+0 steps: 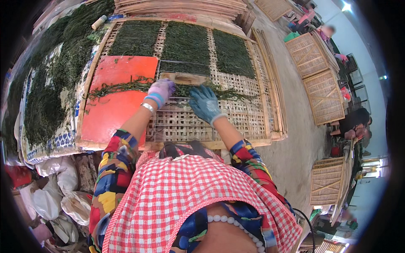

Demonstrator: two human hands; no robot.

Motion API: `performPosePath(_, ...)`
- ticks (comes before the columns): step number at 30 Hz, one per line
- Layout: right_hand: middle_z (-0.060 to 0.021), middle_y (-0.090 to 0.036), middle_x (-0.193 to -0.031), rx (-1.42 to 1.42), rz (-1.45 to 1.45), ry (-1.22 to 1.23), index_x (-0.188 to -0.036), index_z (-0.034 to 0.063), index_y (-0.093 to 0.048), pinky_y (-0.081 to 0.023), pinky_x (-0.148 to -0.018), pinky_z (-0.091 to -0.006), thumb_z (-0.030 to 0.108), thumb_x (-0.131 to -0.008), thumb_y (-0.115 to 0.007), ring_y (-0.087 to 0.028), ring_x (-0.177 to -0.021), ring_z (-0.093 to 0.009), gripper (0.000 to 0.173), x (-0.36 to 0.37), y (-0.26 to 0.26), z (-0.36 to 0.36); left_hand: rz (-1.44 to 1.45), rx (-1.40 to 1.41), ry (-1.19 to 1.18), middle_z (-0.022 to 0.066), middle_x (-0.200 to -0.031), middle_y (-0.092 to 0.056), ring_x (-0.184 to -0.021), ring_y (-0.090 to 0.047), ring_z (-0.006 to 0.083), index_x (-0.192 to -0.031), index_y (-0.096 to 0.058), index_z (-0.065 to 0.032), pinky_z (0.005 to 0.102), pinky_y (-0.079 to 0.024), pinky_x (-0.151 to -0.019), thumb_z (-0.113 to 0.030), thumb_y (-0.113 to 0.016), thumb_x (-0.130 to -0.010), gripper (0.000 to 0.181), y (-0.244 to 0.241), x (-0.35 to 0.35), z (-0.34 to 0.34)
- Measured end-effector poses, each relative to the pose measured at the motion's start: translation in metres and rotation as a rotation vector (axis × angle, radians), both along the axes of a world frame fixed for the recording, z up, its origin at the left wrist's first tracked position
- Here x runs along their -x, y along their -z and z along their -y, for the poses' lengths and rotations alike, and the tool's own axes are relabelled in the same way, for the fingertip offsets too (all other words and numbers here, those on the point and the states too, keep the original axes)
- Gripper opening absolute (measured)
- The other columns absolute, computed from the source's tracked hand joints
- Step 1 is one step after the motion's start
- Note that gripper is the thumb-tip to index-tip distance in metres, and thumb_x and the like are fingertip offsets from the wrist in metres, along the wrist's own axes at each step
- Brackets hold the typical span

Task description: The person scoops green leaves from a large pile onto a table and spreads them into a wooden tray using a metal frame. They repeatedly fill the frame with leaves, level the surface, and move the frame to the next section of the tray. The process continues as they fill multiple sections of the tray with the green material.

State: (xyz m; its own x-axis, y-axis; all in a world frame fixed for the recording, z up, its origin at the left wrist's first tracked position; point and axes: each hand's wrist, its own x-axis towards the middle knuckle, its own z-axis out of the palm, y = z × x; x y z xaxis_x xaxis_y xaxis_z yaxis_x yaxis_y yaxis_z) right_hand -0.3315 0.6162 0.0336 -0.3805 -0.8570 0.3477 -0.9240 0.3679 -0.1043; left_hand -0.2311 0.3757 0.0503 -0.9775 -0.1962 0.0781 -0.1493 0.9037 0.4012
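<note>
My left hand [161,88], in a pink-purple glove with a blue cuff, lies curled over a band of dark green strands [121,87], which look like seaweed. Its fingertips are turned down, so any grip is hidden. My right hand [205,102], in a blue-grey coated glove, rests palm down on the same band, fingers somewhat apart. Between and beyond the hands is a wooden bar [184,78] on a thin rectangular frame [185,126]. The frame lies on a woven bamboo rack [239,117]. Left of it, a red board [115,117] carries the band's left end.
Three dark green sheets [187,42] lie on the rack's far half. Heaped strands [72,47] and a small pale cylinder [99,22] are at left. Bamboo racks [180,7] are stacked beyond. White sacks [47,199] sit lower left. Concrete floor [284,110], leaning racks [324,95] and people are right.
</note>
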Motion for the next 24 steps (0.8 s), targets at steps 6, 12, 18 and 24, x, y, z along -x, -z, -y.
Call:
performPosePath(6, -0.0143, -0.063, -0.131, 0.012, 0.068, -0.033, -0.121, 0.0095, -0.065, -0.036, -0.111, -0.0514, 0.028, -0.092, -0.057, -0.055, -0.124, -0.035, 0.035, 0.009, 0.002, -0.005, -0.195, -0.603, -0.27, 0.0124, -0.107, -0.074, -0.091, -0.071, 0.0195, -0.114, -0.072, -0.0092, 0.0307, -0.054, -0.085, -0.014, -0.07, -0.09, 0.024, -0.003, -0.013, 0.054)
performPosePath(12, -0.0151, -0.069, -0.116, 0.079, 0.216, 0.016, -0.112, 0.0116, -0.07, -0.047, -0.098, -0.049, 0.031, -0.094, -0.059, -0.064, -0.108, -0.034, 0.029, 0.014, -0.017, 0.01, -0.12, -0.591, -0.188, 0.0053, -0.106, -0.073, -0.097, -0.065, 0.0117, -0.115, -0.071, -0.0061, 0.0281, -0.052, -0.091, 0.003, -0.063, -0.09, 0.027, -0.051, -0.015, 0.027)
performPosePath(18, -0.014, -0.072, -0.104, 0.096, 0.541, 0.101, -0.11, 0.0107, -0.071, -0.053, -0.088, -0.0463, 0.034, -0.093, -0.062, -0.067, -0.098, -0.035, 0.03, -0.001, -0.032, 0.08, -0.23, -0.024, 0.006, 0.0133, -0.095, -0.07, -0.087, -0.067, 0.0271, -0.103, -0.071, -0.0072, 0.0339, -0.054, -0.083, 0.009, -0.057, -0.082, 0.03, 0.03, -0.008, 0.014)
performPosePath(24, -0.0148, -0.073, -0.104, -0.062, 0.725, 0.271, -0.105, 0.0106, -0.074, -0.055, -0.085, -0.0458, 0.038, -0.089, -0.069, -0.069, -0.095, -0.033, 0.032, 0.011, -0.011, 0.074, -0.206, -0.109, -0.185, 0.0155, -0.103, -0.068, -0.097, -0.065, 0.0376, -0.1, -0.069, -0.0099, 0.045, -0.053, -0.087, -0.005, -0.054, -0.087, 0.02, -0.04, -0.03, 0.051)
